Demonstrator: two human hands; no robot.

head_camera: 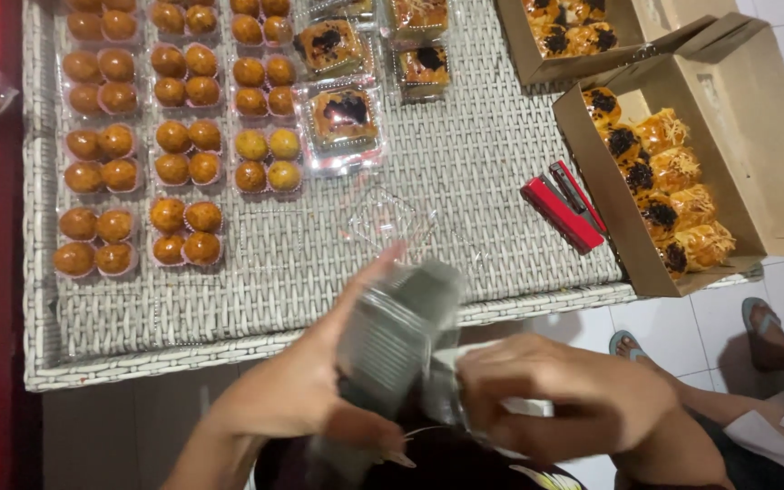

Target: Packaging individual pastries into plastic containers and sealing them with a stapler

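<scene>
Just off the near edge of the white woven table (465,163), the person is working with both hands over their lap. Their left hand (306,386) is cupping a stack of clear plastic containers (396,331), fingers wrapped around its side so the stack is tilting up toward the table. Their right hand (560,390) is closing in on the lower end of that stack, fingertips pressed together as if pinching one thin shell loose, though blur is hiding exactly what is caught between them.

One empty clear container (383,218) is lying open on the weave just beyond the stack, near the middle where either hand can reach it. To the left, rows of packed clear trays (174,145) are sitting side by side, each holding 4 round golden pastries. Further back, a few clear boxes of square topped pastries (342,113) are resting. A red stapler (563,210) is lying just beside an open cardboard box (746,136) full of cheese and chocolate topped pastries, handy to the right side. Another person's sandalled feet (755,327) are showing on the tiled floor, well apart from the hands.
</scene>
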